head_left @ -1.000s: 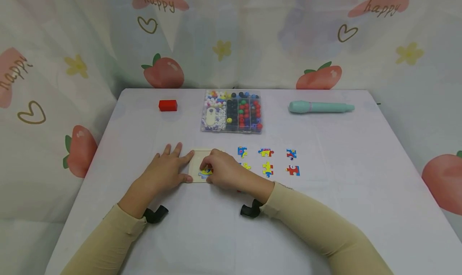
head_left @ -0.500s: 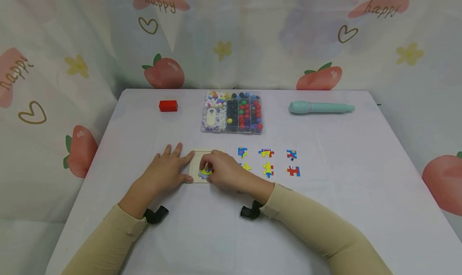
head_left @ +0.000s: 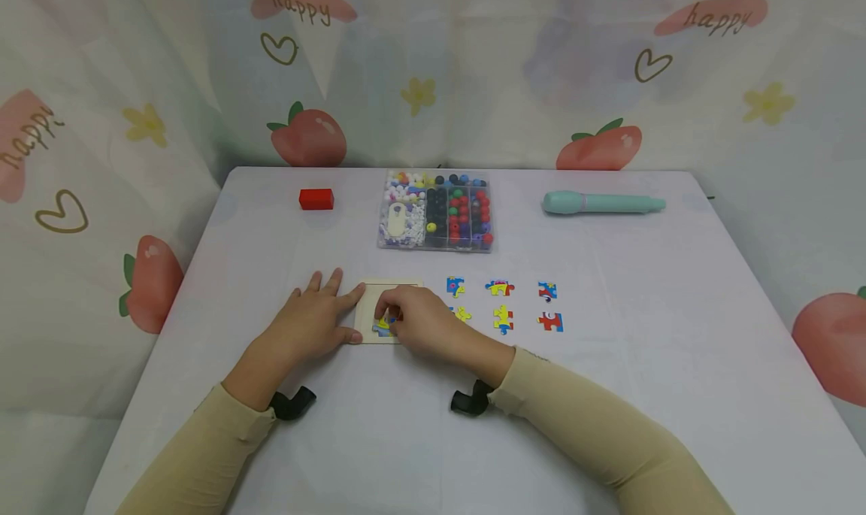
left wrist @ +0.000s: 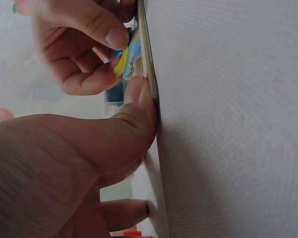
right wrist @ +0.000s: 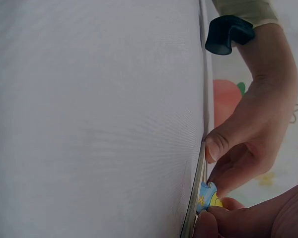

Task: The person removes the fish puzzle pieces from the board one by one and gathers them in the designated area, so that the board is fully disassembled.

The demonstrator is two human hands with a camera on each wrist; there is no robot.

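Where the right hand (head_left: 421, 321) meets the tray (head_left: 368, 304), its thumb and fingertips pinch a blue-yellow piece (head_left: 384, 324) at the tray's near-left corner; piece lies directly under the fingers, tilted, one edge on the tray floor (left wrist view: piece (left wrist: 125, 55) not yet flat). Left hand (head_left: 313, 323) lies flat w/ fingers spread, just left of the tray; thumb (left wrist: 139, 106) presses the tray's near edge, index along the left edge, bracing it. Right hand is thus the nearer to the piece; left only steadies. Six loose pieces (head_left: 499, 287) lie to the right of the tray, well apart from the left hand. Table (head_left: 609, 274) bears all.
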